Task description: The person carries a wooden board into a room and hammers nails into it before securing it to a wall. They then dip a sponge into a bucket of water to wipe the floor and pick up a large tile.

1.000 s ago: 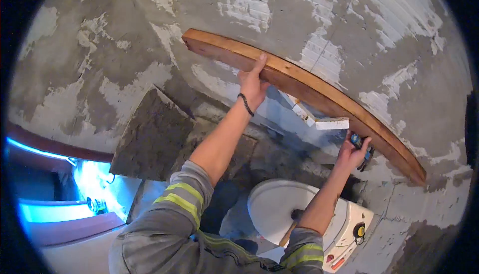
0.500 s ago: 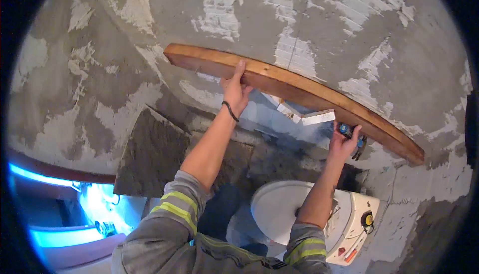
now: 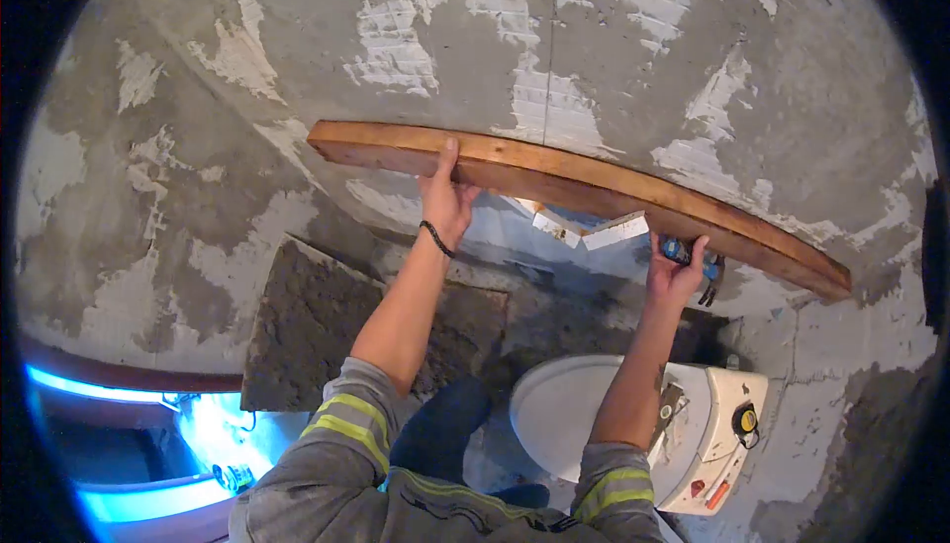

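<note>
Left hand (image 3: 447, 209), with a dark bracelet (image 3: 436, 238) at its wrist, is closed around the wooden board (image 3: 574, 169), thumb over the face and fingers underneath. The right hand (image 3: 675, 271) meets the board's lower edge with thumb and forefinger parted; its other fingers are partly hidden, so I cannot tell whether it grips. Beside it shows a blue object (image 3: 676, 250), and white strips (image 3: 616, 231) angle out between the hands. The long, curved board spans the patchy wall (image 3: 633, 78), sloping down rightward. Below are a toilet (image 3: 559, 414), a tape measure (image 3: 744, 419) on its tank, and a dark slab (image 3: 307, 325).
</note>
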`<state>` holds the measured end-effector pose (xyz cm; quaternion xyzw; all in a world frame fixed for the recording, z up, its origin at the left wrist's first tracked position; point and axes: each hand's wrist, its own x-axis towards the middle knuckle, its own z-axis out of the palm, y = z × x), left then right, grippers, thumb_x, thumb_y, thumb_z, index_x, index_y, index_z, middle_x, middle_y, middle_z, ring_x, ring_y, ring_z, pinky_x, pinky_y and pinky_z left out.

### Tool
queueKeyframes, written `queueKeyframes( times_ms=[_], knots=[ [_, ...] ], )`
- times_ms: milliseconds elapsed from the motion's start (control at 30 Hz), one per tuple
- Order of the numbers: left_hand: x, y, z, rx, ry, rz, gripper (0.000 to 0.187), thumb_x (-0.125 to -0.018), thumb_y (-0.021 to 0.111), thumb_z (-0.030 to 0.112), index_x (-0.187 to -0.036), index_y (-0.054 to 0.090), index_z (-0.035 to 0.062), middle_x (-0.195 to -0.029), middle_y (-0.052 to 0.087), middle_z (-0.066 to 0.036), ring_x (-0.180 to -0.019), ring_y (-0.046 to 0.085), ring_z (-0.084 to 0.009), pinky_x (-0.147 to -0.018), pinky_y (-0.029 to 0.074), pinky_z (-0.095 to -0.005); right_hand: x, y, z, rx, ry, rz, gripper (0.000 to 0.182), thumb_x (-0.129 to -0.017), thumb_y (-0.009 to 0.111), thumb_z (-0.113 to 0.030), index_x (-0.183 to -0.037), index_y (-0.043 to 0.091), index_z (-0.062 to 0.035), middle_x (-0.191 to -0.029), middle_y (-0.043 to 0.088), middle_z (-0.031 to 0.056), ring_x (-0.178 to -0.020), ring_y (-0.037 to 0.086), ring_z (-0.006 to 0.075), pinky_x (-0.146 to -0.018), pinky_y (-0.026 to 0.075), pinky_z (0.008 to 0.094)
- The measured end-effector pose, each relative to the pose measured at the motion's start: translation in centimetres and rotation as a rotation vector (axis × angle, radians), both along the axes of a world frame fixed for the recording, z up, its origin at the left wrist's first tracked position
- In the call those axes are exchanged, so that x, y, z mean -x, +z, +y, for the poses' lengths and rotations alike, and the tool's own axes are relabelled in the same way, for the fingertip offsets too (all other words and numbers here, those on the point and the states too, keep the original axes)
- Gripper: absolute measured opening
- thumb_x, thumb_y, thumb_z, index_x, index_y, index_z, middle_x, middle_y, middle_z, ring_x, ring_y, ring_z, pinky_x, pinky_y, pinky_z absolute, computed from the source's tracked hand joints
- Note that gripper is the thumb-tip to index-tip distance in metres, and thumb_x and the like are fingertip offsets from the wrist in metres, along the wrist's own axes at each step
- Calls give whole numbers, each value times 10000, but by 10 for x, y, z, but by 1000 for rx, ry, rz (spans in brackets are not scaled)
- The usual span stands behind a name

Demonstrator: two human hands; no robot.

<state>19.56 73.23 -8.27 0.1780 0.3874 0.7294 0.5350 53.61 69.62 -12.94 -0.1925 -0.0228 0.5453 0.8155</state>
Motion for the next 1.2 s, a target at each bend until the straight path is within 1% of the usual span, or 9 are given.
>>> queueKeyframes(
  times_ms=[267,500,600,667,833,933,1033,1167,1200],
  knots=[
    [0,7,0,24,16,103,538,-816,703,470,-1164,544,92,-1048,600,-50,-789,600,-158,-538,472,-237,2,11,1,62,-47,16,449,-861,681,-286,-1250,522,-126,-1274,552,58,-1191,495,297,-992,375,597],
    [22,-7,-7,-16,-171,187,541,-867,634,443,-1317,480,185,-1196,481,-25,-1110,451,-191,-857,465,-355,5,-10,1,-94,21,5,249,-888,635,-217,-1104,606,-96,-1077,627,55,-1023,569,225,-913,458,488],
    [29,-22,-12,-506,-140,1167,744,-846,676,137,-1458,257,81,-1408,347,-136,-1222,423,-288,-1028,383,-407,11,-52,17,71,-169,-214,196,-852,686,-215,-1000,640,-96,-903,652,35,-900,602,176,-813,496,334],
    [22,-17,-12,-597,-109,1233,807,-834,664,36,-1483,186,79,-1448,302,-170,-1275,378,-308,-1059,342,-425,10,-25,11,-31,-54,228,228,-854,690,-200,-1041,622,-89,-950,647,28,-917,608,169,-811,500,340],
    [14,-3,-1,-89,-189,471,665,-891,614,366,-1439,322,128,-1408,380,-104,-1255,416,-257,-1022,384,-380,17,-7,10,-60,-131,276,254,-846,701,-193,-1062,601,-105,-980,629,13,-895,615,165,-784,511,337],
    [-7,18,-14,-7,-163,458,662,-879,561,521,-1408,378,167,-1392,402,-66,-1250,426,-233,-990,407,-357,15,16,2,-91,-168,261,230,-828,724,-212,-1013,616,-131,-937,629,-4,-848,616,168,-738,523,332],
    [-2,20,-16,-89,-215,310,972,-768,747,180,-1500,116,84,-1482,238,-190,-1329,308,-322,-1106,273,-425,11,23,-7,-102,-85,293,217,-828,722,-201,-1011,624,-138,-953,634,-7,-873,616,163,-749,521,340],
    [12,-4,0,-111,-213,194,1005,-748,769,202,-1498,113,72,-1476,263,-182,-1316,331,-324,-1114,257,-427,6,-14,16,-148,-63,267,296,-873,661,-159,-1149,571,-102,-1070,626,31,-1007,604,207,-888,491,397],
    [4,-4,-6,-335,-169,648,779,-822,669,331,-1441,260,97,-1403,364,-139,-1269,391,-282,-1050,339,-402,4,-33,25,-108,-23,305,275,-878,656,-175,-1129,577,-97,-1054,632,35,-990,609,212,-883,495,401]
  ],
)
